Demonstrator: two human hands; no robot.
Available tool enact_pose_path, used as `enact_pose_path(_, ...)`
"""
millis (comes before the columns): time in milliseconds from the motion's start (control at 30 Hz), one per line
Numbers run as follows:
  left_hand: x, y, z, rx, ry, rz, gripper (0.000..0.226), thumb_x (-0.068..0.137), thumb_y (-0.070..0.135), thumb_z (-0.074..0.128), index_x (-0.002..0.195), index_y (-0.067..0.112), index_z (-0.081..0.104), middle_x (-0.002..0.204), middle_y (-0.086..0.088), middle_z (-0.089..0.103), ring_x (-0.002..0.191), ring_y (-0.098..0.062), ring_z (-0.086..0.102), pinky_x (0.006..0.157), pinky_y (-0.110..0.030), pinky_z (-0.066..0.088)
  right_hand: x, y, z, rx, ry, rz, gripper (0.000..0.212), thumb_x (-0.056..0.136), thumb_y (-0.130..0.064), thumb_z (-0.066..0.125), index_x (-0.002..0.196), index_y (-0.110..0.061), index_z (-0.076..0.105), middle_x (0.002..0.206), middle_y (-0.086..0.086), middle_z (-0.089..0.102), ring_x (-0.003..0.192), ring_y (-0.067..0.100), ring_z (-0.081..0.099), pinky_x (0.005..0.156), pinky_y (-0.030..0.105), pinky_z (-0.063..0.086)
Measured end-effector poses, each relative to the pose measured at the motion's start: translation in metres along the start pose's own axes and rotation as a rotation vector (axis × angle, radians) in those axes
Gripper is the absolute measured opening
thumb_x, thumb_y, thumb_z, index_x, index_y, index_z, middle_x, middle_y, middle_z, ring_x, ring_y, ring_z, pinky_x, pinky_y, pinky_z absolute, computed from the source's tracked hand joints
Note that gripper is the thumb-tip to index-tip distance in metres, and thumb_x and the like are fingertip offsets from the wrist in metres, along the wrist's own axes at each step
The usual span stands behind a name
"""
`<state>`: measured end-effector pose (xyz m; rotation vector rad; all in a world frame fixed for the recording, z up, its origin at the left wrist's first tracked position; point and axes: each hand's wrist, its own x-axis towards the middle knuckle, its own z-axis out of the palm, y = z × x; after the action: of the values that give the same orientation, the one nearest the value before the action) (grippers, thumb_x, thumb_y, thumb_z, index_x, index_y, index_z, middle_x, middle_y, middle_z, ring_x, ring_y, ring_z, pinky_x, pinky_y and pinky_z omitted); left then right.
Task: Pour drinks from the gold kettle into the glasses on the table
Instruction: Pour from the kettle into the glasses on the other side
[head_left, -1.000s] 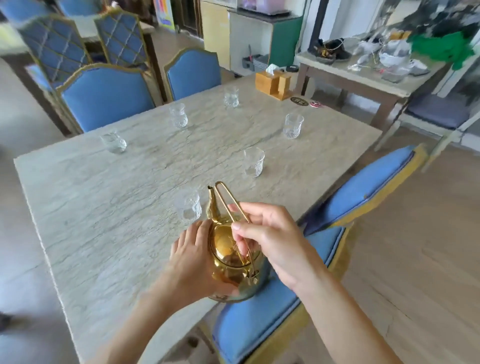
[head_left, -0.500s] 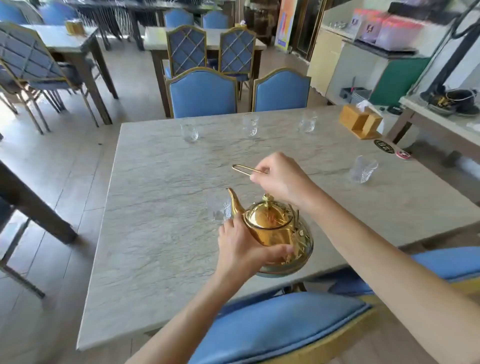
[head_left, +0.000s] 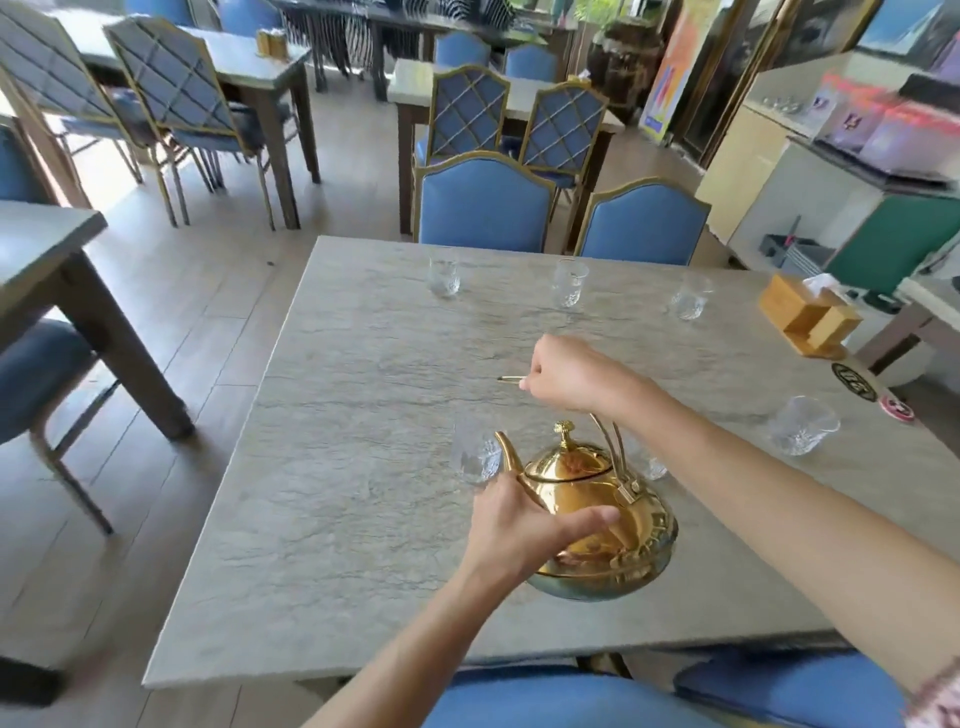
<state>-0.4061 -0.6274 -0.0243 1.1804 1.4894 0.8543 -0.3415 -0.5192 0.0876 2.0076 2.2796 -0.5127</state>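
Note:
The gold kettle (head_left: 597, 514) is held over the near middle of the stone table (head_left: 363, 493), its spout pointing left. My left hand (head_left: 524, 525) cups its body below the spout. My right hand (head_left: 571, 371) grips the top of its raised wire handle. A clear glass (head_left: 475, 454) stands right by the spout tip. Another glass (head_left: 652, 465) is partly hidden behind the kettle and my right forearm. Three glasses line the far side: left (head_left: 443, 277), middle (head_left: 569, 283), right (head_left: 688, 304). One more glass (head_left: 802, 425) stands at the right.
A wooden tissue box (head_left: 805, 317) and two round coasters (head_left: 854, 387) sit at the table's right edge. Blue chairs (head_left: 483, 208) stand behind the table and below me. Other tables and chairs fill the room at left and back.
The view has tilted up and closer to the table. My right hand has lifted the kettle's handle higher, and the kettle now sits more upright with my left hand still on its body.

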Motion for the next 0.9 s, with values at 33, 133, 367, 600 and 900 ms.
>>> enact_pose_path(33,0.000,0.000,0.001,-0.018,-0.004,-0.007,0.077,0.038,0.070,0.087,0.088,0.013,0.070,0.082,-0.013,0.078,0.077,-0.030,0.075,0.070,-0.049,0.062,0.002,-0.001,-0.001,-0.016,-0.017,-0.004,0.044,0.093,-0.007,0.051,0.054,-0.012,0.034,0.053,0.000,0.030,0.042,0.015,0.029,0.044,0.023,0.024)
enact_pose_path(133,0.007,-0.001,0.003,-0.023,-0.025,-0.041,0.080,0.041,0.073,0.087,0.093,0.014,0.070,0.079,-0.005,0.077,0.075,-0.022,0.076,0.069,-0.042,0.064,0.006,-0.003,-0.002,-0.050,-0.027,-0.022,0.040,0.093,-0.007,0.051,0.056,-0.012,0.035,0.054,0.000,0.031,0.044,0.015,0.031,0.044,0.024,0.024)
enact_pose_path(367,0.006,0.006,0.013,-0.109,0.057,-0.048,0.049,0.053,0.061,0.089,0.073,0.022,0.066,0.063,0.008,0.069,0.065,-0.008,0.068,0.059,-0.018,0.048,0.015,-0.008,-0.004,-0.136,-0.075,-0.063,0.028,0.094,-0.008,0.051,0.066,-0.010,0.046,0.063,0.001,0.041,0.050,0.015,0.038,0.046,0.024,0.028)
enact_pose_path(600,0.006,0.013,0.012,-0.177,0.070,-0.031,0.042,0.060,0.055,0.090,0.063,0.021,0.064,0.060,0.003,0.068,0.060,-0.011,0.064,0.063,-0.028,0.057,0.026,-0.016,-0.006,-0.202,-0.131,-0.087,0.037,0.092,-0.001,0.049,0.059,-0.011,0.036,0.058,0.003,0.033,0.044,0.017,0.028,0.044,0.022,0.021)
enact_pose_path(900,0.014,0.013,0.015,-0.199,0.066,-0.051,0.064,0.045,0.074,0.083,0.062,0.014,0.067,0.059,-0.008,0.067,0.059,-0.016,0.060,0.064,-0.036,0.056,0.031,-0.024,-0.010,-0.281,-0.160,-0.094,0.034,0.094,-0.001,0.051,0.060,-0.005,0.047,0.058,0.008,0.047,0.044,0.017,0.042,0.043,0.021,0.032)
